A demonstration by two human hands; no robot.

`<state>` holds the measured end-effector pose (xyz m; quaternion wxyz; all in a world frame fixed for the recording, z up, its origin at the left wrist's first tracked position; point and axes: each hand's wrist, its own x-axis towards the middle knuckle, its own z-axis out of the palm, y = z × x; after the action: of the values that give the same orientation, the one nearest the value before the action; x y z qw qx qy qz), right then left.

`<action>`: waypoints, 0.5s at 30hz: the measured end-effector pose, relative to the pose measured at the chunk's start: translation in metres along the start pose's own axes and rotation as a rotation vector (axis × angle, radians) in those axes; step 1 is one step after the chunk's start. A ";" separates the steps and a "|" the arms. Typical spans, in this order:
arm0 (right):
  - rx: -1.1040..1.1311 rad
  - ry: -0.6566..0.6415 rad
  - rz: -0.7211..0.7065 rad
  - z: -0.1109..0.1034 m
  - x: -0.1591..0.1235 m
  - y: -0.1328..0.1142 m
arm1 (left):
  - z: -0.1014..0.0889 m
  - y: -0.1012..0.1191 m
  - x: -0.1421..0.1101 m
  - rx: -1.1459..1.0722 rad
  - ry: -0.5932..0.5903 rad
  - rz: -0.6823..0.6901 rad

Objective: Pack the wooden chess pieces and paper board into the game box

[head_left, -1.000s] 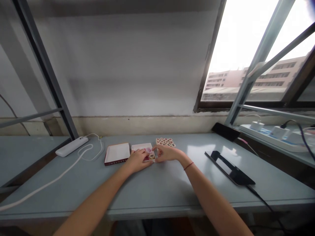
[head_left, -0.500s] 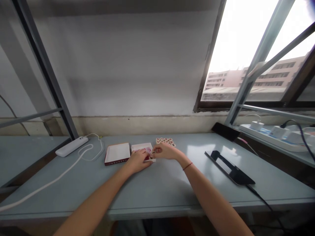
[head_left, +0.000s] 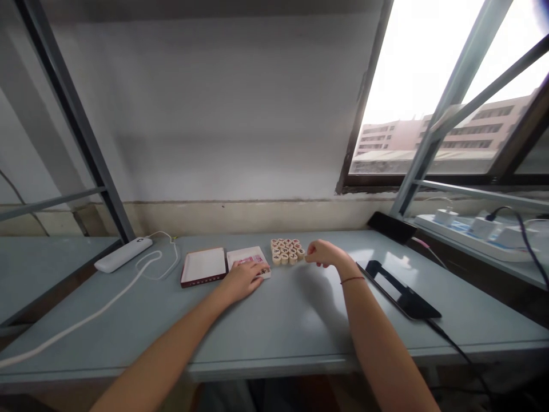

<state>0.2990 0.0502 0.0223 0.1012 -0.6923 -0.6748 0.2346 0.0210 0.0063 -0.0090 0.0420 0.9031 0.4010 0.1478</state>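
Note:
My left hand (head_left: pixel 243 279) lies over the white box tray (head_left: pixel 240 255), its fingers stretched out across the near right part. Beside its fingertips a xiangqi piece (head_left: pixel 264 270) shows in the tray; the fingers hide the rest of that corner. A red and white printed paper or lining (head_left: pixel 249 260) is partly visible inside. To the right, close rows of round xiangqi pieces (head_left: pixel 285 250) with red and black characters stand on the desk. My right hand (head_left: pixel 323 253) is at their right end, thumb and fingers pinched on a pale piece, mostly hidden.
The box lid (head_left: pixel 205 266) lies left of the tray. A white power strip (head_left: pixel 124 254) with its cable is on the far left. A black tablet-like device (head_left: pixel 398 290) with a cable lies at right, with another dark device (head_left: pixel 392 228) behind it.
My right hand has moved from the tray rightward to the end of the piece rows, uncovering the front pieces. My left hand stays over the tray.

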 end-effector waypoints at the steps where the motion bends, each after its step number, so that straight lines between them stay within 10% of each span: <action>1: -0.004 -0.016 -0.003 0.002 0.002 0.000 | 0.000 0.000 0.000 -0.013 0.007 0.017; 15: -0.055 0.099 -0.100 0.008 0.006 -0.003 | 0.003 -0.001 0.003 -0.163 0.105 0.156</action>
<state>0.2926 0.0552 0.0153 0.1268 -0.6710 -0.7090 0.1759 0.0235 0.0096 -0.0115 0.0825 0.9161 0.3180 0.2301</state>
